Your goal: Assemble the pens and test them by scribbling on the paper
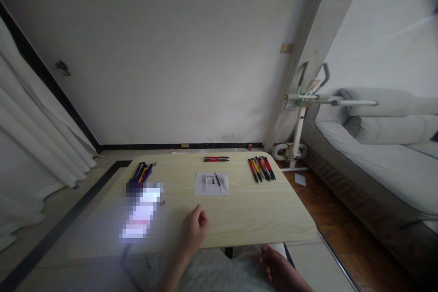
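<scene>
My left hand (196,227) rests on the near part of the light wooden table (253,219), its fingers curled into a loose fist with nothing visible in them. Below the table's front edge, my right hand (278,265) lies near my lap, fingers loosely bent and apart, holding nothing that I can see. A white sheet with a dark grey picture (201,188) lies beyond my left hand. On that sheet is a slim dark pen-like stick (217,179).
Several red, yellow and dark pens (262,169) lie side by side at the far right. Two red pens (216,159) lie at the back edge. Dark, yellow and purple pens (142,172) sit far left, behind a bright pixelated screen (142,214). A sofa (386,159) stands right.
</scene>
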Tool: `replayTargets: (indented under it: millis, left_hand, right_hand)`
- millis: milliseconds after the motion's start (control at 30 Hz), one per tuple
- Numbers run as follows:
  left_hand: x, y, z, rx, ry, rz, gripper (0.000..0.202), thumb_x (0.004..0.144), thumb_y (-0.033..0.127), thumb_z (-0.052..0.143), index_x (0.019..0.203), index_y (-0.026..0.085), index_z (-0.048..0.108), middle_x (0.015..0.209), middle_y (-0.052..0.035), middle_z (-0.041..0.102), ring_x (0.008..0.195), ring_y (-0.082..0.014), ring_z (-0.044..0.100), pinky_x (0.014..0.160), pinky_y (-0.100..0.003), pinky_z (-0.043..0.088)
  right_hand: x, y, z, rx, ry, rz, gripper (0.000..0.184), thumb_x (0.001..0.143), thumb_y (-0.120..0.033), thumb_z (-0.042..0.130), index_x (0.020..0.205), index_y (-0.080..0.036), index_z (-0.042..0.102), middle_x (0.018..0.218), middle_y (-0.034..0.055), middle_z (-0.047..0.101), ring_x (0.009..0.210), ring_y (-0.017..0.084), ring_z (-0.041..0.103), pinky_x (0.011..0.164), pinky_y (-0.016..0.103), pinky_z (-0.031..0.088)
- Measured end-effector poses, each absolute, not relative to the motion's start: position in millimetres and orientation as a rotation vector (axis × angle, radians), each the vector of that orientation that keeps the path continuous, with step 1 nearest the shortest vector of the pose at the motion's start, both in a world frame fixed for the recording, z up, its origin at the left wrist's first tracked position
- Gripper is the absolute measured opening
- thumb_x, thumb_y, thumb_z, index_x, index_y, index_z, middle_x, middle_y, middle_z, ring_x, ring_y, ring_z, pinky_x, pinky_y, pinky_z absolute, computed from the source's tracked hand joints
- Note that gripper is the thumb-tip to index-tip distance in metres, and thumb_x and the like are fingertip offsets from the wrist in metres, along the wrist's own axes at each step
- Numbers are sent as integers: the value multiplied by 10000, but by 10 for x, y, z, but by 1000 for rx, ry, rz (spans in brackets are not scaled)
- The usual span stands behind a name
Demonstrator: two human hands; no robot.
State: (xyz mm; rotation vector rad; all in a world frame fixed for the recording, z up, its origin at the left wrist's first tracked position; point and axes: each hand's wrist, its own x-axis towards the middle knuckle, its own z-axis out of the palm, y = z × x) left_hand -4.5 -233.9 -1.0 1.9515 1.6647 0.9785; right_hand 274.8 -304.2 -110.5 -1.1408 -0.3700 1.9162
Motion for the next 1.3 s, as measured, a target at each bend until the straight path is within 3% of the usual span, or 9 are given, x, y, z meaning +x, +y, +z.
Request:
replayTargets:
  millis: [1300]
  left_hand:
    - [-66,-2356,19,1913,1593,958,166,720,206,398,576,202,318,513,43,361,505,-119,383,484,-220,242]
  right_hand:
    - [2713,-3038,-958,-1138,-324,1927,191,691,-286,639,754,-194,485,592,-49,574,391,37,462,361,122,338]
